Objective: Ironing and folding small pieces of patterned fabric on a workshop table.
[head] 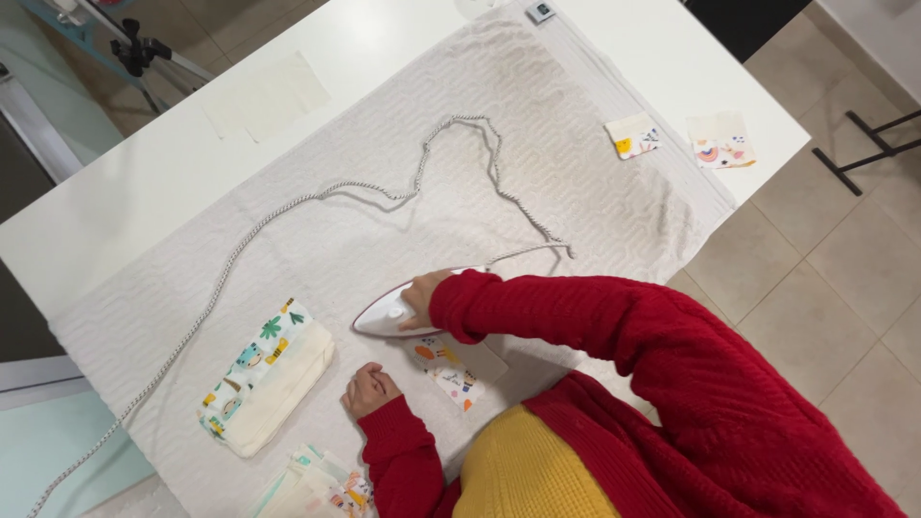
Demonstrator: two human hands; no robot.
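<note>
On patterned cloth, iron in right hand

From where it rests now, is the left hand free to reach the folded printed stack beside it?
Probably yes: the left hand rests fisted on the towel, and only bare towel lies between it and the folded stack.

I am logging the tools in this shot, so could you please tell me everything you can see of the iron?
The iron is white with a dark reddish rim, its pointed nose aimed toward the folded printed cloths. It rests flat on the pale textured towel, at the edge of a small printed fabric piece. The right hand covers its top, hiding the rear. A braided grey-white cord loops away across the towel.
</note>
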